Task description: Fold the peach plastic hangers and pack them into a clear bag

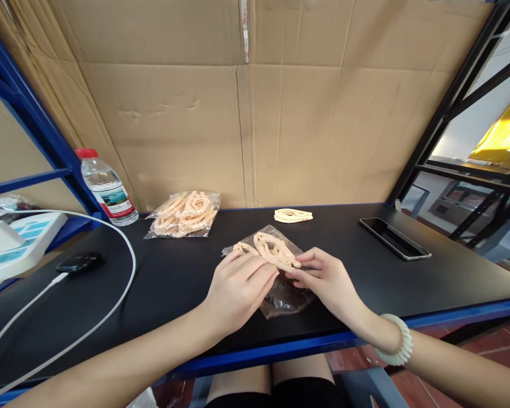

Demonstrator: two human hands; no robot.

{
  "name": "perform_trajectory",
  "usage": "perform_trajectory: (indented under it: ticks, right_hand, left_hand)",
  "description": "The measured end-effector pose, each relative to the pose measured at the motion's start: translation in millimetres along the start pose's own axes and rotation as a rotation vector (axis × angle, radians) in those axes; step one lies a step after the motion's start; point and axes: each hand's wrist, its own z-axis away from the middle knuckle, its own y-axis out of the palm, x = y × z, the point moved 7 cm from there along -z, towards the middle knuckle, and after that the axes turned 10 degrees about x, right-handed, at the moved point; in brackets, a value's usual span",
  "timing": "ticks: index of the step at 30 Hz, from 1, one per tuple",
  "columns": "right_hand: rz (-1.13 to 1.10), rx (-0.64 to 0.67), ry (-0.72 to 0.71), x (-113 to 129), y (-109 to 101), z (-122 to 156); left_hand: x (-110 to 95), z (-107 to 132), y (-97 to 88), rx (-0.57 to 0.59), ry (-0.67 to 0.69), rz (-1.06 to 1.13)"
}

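In the head view, a peach-coloured oval looped piece [276,249] lies over a clear plastic bag [287,300] near the table's front edge. My right hand [323,277] pinches the right end of this piece between thumb and fingers. My left hand [240,289] is closed over the bag's left side, its fingers curled and their tips at the piece's lower edge; its thumb is hidden. A second peach loop [245,248] shows just behind the left fingers. Whether these loops are inside or on top of the bag is hard to tell.
A filled bag of peach loops [185,214] and a paler loop piece [293,215] lie toward the back. A water bottle [108,190] stands left, near a white cable [131,266] and power strip [21,241]. A phone [395,238] lies right. Cardboard [174,124] walls the back.
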Motion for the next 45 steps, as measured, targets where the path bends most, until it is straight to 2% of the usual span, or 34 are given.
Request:
perform_trajectory:
  ticks: [4, 10, 13, 15, 18, 20, 22, 24, 27, 30, 37, 45]
  right_hand:
    - [0.214, 0.011, -0.075, 0, -1, 0]
    - [0.81, 0.023, -0.375, 19, 8, 6]
    - [1.042, 0.046, -0.422, 21, 16, 9]
    - [1.205, 0.06, -0.418, 20, 20, 11]
    - [1.373, 0.073, -0.394, 21, 19, 10]
    - [1.401, 0.101, -0.369, 22, 17, 6]
    - [1.398, 0.147, -0.33, 24, 15, 2]
    - [1.396, 0.178, -0.296, 24, 14, -2]
    - [1.448, 0.164, -0.282, 25, 12, -7]
    - [1.501, 0.134, -0.291, 24, 10, -15]
    - [1.501, 0.12, -0.314, 28, 5, -45]
    - [1.341, 0.071, -0.307, 30, -17, -73]
  left_hand:
    - [-1, 2, 1.3, 0.003, 0.021, -0.009]
    - [-1, 4, 8.5, 0.049, 0.027, 0.036]
    - [3, 4, 7.8, 0.059, 0.002, 0.122]
    - [17, 4, 3.5, 0.032, -0.085, 0.214]
    - [54, 3, 3.8, 0.026, -0.285, 0.347]
    - [83, 1, 17.9, 0.118, -0.409, 0.459]
    - [111, 2, 40.4, 0.208, -0.553, 0.647]
    - [127, -1, 59.2, 0.248, -0.584, 0.722]
    - [136, -5, 82.1, 0.284, -0.581, 0.821]
    - [134, -5, 94.3, 0.288, -0.566, 0.914]
    - [129, 4, 101.1, 0.236, -0.651, 1.0]
    - [113, 15, 80.0, 0.216, -0.72, 0.918]
